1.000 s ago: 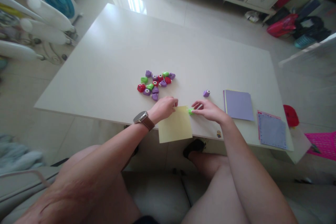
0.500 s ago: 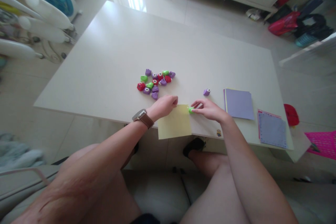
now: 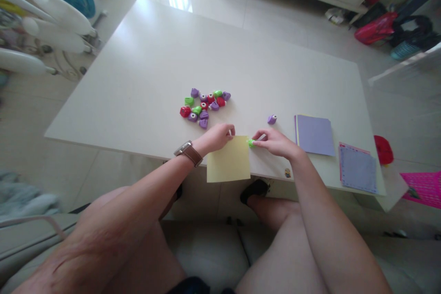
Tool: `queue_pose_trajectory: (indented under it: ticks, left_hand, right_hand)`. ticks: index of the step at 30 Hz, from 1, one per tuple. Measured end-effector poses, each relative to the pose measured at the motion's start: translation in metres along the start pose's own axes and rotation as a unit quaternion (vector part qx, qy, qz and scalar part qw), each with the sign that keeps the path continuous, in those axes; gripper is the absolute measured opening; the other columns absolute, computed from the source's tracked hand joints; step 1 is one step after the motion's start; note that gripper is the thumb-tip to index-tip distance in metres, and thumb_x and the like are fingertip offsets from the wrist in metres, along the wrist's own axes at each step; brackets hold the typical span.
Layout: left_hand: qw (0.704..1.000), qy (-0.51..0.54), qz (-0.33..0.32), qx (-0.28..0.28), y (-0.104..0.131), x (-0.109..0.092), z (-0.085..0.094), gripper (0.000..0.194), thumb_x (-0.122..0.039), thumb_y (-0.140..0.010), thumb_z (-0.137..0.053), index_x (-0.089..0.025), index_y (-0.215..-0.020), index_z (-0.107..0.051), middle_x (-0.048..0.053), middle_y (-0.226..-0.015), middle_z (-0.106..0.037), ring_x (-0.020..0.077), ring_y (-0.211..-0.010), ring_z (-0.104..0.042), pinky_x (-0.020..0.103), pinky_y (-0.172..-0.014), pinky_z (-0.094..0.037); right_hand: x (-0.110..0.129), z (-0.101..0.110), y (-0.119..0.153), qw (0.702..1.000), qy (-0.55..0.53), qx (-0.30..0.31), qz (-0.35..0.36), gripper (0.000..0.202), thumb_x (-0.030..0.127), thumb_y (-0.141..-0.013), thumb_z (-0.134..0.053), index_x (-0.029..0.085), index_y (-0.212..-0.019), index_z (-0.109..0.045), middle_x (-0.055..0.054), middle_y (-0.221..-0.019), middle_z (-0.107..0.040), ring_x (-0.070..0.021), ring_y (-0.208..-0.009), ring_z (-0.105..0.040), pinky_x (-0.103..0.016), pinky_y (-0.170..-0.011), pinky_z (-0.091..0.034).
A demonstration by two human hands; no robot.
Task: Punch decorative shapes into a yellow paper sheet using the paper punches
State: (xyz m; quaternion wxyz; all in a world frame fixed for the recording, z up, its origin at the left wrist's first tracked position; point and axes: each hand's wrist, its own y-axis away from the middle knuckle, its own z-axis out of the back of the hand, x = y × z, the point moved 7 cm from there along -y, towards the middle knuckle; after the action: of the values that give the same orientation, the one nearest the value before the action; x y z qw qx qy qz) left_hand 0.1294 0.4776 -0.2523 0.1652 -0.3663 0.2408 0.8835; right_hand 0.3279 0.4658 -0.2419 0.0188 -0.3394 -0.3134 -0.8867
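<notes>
A square sheet of yellow paper (image 3: 228,161) overhangs the near edge of the white table (image 3: 155,55). My left hand (image 3: 219,137), with a watch on its wrist, is closed in a pinch on the sheet's far edge. In my right hand (image 3: 272,140) is a small green craft punch (image 3: 251,143), held between thumb and fingers against the sheet's far right corner. Whether paper sits in its slot is too small to see. Just beyond that hand lies a single purple craft punch (image 3: 272,119). A cluster of purple, green and red craft punches (image 3: 204,106) rests beyond my left hand.
To the right lie a stack of purple and yellow paper (image 3: 314,135) and a second stack with a pale blue top (image 3: 358,169). A small cartoon sticker (image 3: 287,173) marks the table's near edge. My legs are below that edge.
Both hands keep their hold on the paper and the green punch. The fingers of my left hand have shifted slightly; the view has moved a little.
</notes>
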Motion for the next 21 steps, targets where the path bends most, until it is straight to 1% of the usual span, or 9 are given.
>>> queue_pose_trajectory:
  ticks: [8,21]
  left_hand:
    - [0.999,0.027,0.032,0.002,-0.0021,0.0068,-0.0011,0.012,-0.012,-0.092,-0.064,-0.017,-0.099,-0.074,0.006,-0.092,-0.078,0.0166,-0.077,-0.07,0.024,-0.067,-0.05]
    - [0.998,0.055,0.035,0.006,-0.0034,0.0096,-0.0009,0.016,-0.013,-0.09,-0.063,-0.016,-0.1,-0.076,0.007,-0.091,-0.077,0.0168,-0.076,-0.069,0.025,-0.069,-0.053]
  right_hand:
    - [0.0038,0.0013,0.0022,1.0,0.0,-0.001,-0.005,0.011,0.028,-0.09,-0.073,0.018,-0.095,-0.074,-0.008,-0.093,-0.079,-0.0211,-0.086,-0.072,-0.029,-0.074,-0.054]
    - [0.002,0.0005,0.0012,1.0,-0.005,-0.005,-0.001,0.01,0.027,-0.09,-0.073,0.018,-0.094,-0.073,-0.009,-0.092,-0.079,-0.022,-0.085,-0.072,-0.029,-0.073,-0.055]
